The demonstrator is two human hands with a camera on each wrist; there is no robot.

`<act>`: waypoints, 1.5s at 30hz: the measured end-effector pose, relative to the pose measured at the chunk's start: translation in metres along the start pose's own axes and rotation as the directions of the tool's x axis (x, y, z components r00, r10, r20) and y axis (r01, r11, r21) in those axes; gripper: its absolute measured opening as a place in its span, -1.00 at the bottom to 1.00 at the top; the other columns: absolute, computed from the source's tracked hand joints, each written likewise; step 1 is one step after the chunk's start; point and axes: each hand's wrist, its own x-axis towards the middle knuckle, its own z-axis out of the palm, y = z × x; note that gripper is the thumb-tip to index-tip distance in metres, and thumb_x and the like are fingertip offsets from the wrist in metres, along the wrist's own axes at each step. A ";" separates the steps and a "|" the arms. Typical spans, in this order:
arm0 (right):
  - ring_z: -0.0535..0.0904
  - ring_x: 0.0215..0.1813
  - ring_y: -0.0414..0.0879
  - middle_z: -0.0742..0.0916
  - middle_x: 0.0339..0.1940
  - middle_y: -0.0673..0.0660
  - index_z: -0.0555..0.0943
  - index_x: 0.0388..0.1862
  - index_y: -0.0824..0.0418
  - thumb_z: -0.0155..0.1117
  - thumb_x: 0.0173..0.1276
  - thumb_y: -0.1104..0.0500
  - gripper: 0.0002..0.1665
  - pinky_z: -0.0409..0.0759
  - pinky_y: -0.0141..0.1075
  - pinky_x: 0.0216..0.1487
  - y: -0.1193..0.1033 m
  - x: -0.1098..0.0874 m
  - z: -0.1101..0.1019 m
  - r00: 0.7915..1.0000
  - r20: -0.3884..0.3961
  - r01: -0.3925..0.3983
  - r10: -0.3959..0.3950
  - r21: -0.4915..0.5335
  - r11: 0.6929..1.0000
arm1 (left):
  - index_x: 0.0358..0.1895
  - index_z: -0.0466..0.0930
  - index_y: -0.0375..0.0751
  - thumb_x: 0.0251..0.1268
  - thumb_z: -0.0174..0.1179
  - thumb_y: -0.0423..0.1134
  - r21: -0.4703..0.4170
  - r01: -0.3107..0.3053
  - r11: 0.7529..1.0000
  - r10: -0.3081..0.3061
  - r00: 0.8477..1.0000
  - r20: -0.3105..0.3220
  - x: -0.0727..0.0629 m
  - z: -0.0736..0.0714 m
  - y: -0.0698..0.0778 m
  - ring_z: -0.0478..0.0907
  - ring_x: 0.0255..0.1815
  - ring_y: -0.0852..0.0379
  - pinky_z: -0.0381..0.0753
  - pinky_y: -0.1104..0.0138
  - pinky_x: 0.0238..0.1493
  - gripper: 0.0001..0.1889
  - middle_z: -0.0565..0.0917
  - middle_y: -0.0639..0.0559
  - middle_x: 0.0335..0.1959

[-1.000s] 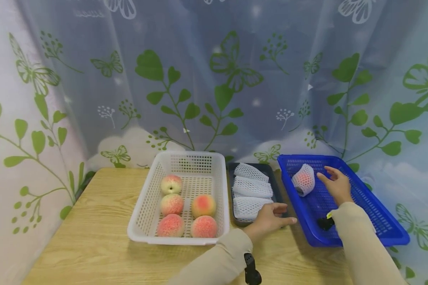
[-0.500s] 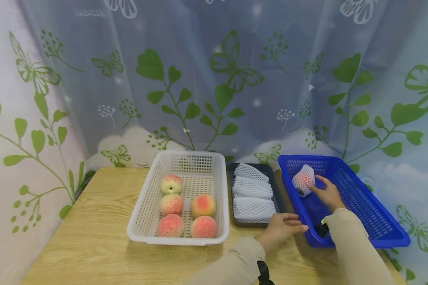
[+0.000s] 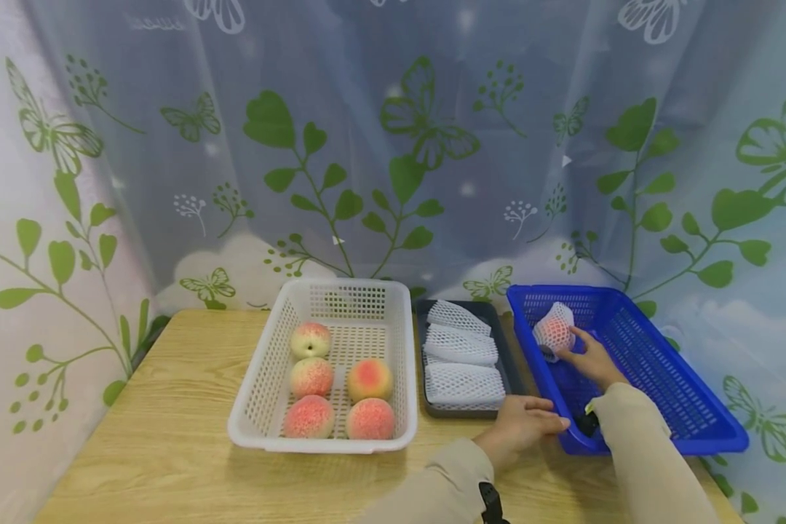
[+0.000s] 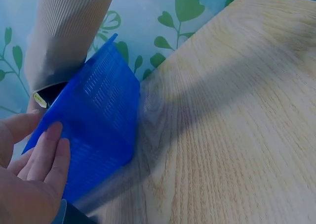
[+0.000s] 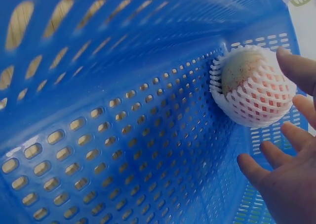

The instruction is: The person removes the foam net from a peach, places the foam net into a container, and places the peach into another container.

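A peach in a white foam net (image 3: 553,333) lies in the far left corner of the blue basket (image 3: 710,442). My right hand (image 3: 592,362) reaches inside beside it, with thumb and fingertips right at its near side. In the right wrist view the fingers are spread along the netted peach (image 5: 261,98), whose pale bare end shows through the net's opening. My left hand (image 3: 520,428) is at the basket's near left corner. In the left wrist view its straight fingers (image 4: 47,157) lie against the outside of the blue wall, the thumb close to the rim.
A white basket (image 3: 321,445) with several bare peaches (image 3: 309,418) stands on the left of the wooden table (image 3: 170,437). Between the baskets is a dark tray (image 3: 458,413) of white foam nets (image 3: 463,383). A patterned curtain (image 3: 340,109) hangs close behind.
My right hand has moved left and down to the netted peach inside the blue basket. My left hand has shifted right from beside the dark tray to the blue basket's rim.
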 end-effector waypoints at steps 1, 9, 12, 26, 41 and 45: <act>-0.05 0.39 0.57 0.00 0.43 0.61 -0.13 0.50 0.42 0.10 0.44 0.08 -0.10 0.09 0.37 0.31 0.001 0.000 0.000 1.000 0.007 0.001 -0.001 -0.003 1.000 | -0.17 0.62 -0.39 0.02 0.33 -0.57 -0.008 0.002 1.000 -0.002 1.000 -0.001 0.000 0.001 -0.001 0.68 -0.35 0.12 0.70 0.21 -0.20 -0.74 0.73 -0.13 -0.41; 0.21 0.29 0.50 0.25 0.34 0.58 -0.12 0.48 0.48 0.22 0.35 -0.01 0.03 0.37 0.21 0.20 0.003 0.002 0.002 0.994 -0.086 0.076 -0.069 0.082 0.994 | -0.18 0.58 -0.44 0.04 0.28 -0.62 -0.061 -0.036 0.997 0.036 0.999 0.002 0.001 0.004 -0.004 0.72 -0.35 -0.07 0.70 0.11 -0.21 -0.76 0.72 -0.25 -0.41; 0.26 0.26 0.47 0.33 0.26 0.60 -0.12 0.48 0.50 0.20 0.35 -0.06 0.06 0.37 0.21 0.20 0.004 0.001 0.002 0.994 -0.091 0.069 -0.061 0.094 0.993 | -0.20 0.58 -0.42 0.03 0.28 -0.63 -0.064 -0.027 0.998 0.026 1.000 -0.011 0.002 0.005 -0.004 0.71 -0.38 -0.01 0.71 0.11 -0.22 -0.77 0.72 -0.23 -0.42; 0.18 0.30 0.47 0.26 0.27 0.66 0.03 0.31 0.69 0.15 0.38 0.15 -0.17 0.21 0.24 0.32 0.003 -0.003 0.004 0.996 -0.084 0.014 -0.002 0.140 0.990 | -0.24 0.57 -0.36 0.03 0.27 -0.63 -0.060 -0.002 0.998 0.001 1.000 -0.014 0.001 0.006 -0.003 0.70 -0.40 0.01 0.70 0.07 -0.21 -0.77 0.71 -0.22 -0.42; 0.40 0.16 0.29 0.38 0.22 0.57 0.05 0.34 0.60 0.26 0.33 0.11 -0.12 0.43 0.14 0.16 0.013 0.001 0.006 1.000 0.020 0.004 -0.010 0.242 0.970 | -0.24 0.57 -0.36 0.03 0.27 -0.64 -0.056 -0.003 0.998 0.003 1.000 -0.007 0.001 0.006 -0.002 0.71 -0.39 -0.01 0.71 0.11 -0.23 -0.77 0.71 -0.19 -0.43; 0.51 0.01 0.04 0.51 0.11 0.46 0.17 0.30 0.55 0.32 0.28 0.19 -0.21 0.50 -0.08 0.09 0.014 0.004 0.008 0.995 0.036 0.078 -0.090 0.258 0.963 | -0.23 0.57 -0.36 0.02 0.27 -0.64 -0.064 -0.007 0.998 0.007 1.000 -0.004 0.001 0.005 -0.003 0.71 -0.38 -0.03 0.71 0.14 -0.25 -0.76 0.71 -0.18 -0.43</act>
